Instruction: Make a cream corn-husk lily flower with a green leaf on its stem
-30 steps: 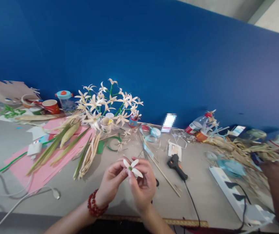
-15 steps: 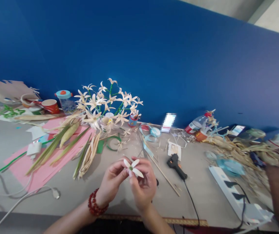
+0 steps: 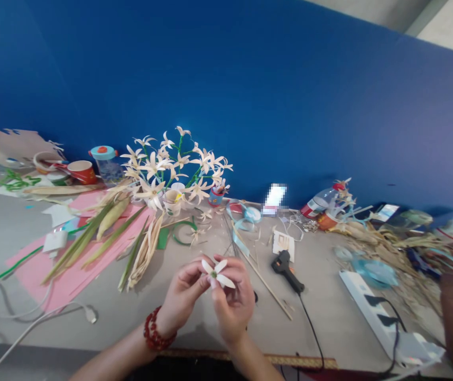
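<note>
"Blue wall (image 3: 226, 95) behind a grey desk (image 3: 119, 325). Where are the hands?"

"The left hand (image 3: 184, 288) and right hand (image 3: 234, 304) are held above it, left of a black glue gun (image 3: 288, 272). A white flower (image 3: 215, 274) is pinched in both hands' fingers (image 3: 220, 299)."

The left hand (image 3: 184, 291) and right hand (image 3: 232, 299) jointly hold a white flower (image 3: 215, 273) by its center, petals spread and facing the camera. A red bead bracelet (image 3: 157, 329) encircles the left wrist. A black glue gun (image 3: 287, 271) lies to the right of the hands, its cord running toward the near table edge. A power strip (image 3: 380, 312) lies farther right. Beyond the hands, an arrangement of pale flowers (image 3: 153, 166) on green stems stands before a blue partition (image 3: 226, 95). Pink paper (image 3: 36, 283) lies at left beneath husks (image 3: 91, 235).
</note>
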Demonstrator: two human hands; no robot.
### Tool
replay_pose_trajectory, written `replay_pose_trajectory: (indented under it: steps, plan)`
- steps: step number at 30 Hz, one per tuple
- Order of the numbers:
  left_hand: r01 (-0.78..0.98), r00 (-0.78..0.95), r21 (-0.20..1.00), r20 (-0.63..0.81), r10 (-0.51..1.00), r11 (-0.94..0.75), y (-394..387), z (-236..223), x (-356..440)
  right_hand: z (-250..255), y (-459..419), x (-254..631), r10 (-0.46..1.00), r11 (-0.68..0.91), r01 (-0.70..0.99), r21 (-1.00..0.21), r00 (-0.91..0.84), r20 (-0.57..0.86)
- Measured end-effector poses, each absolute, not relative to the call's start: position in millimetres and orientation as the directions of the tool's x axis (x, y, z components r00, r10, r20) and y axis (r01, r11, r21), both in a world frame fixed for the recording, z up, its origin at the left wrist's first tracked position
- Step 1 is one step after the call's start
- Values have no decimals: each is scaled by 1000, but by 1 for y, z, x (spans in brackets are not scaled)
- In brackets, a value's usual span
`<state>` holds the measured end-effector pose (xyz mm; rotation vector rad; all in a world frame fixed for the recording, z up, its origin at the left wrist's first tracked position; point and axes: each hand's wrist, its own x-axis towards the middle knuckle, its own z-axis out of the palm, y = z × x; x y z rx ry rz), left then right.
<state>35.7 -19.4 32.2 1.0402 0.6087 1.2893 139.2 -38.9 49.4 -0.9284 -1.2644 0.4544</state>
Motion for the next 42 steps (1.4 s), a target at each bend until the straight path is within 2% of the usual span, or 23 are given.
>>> replay_pose_trajectory:
  steps: [42]
  plan:
    - [-477,234,875,220,947,-85,-21,35,38,45,-39,140,732,600,156,-784,287,617]
